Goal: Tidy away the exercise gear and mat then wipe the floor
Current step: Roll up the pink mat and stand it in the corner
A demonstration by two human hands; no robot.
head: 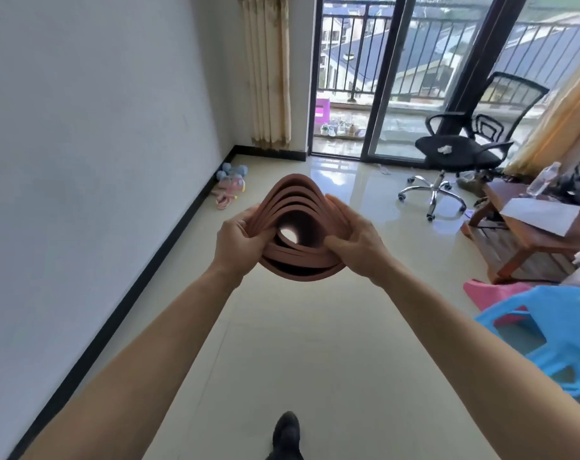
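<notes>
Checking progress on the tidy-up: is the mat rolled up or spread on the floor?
Rolled up, loosely. The mat shows coiled layers end-on, gripped between the left hand and right hand.

Your left hand (238, 240) and right hand (358, 240) grip the mat (298, 224) from either side, out in front of you above the floor (315, 343). Beyond it on the left, dumbbells (232, 171) and a skipping rope (225, 197) lie at the foot of the wall (99, 127) (close together). Far right, an office chair (461, 154) stands before the glass door (414, 78). Nearer you, a table (527, 240) carries a bottle (544, 179), with a plastic chair (547, 330) in front.
</notes>
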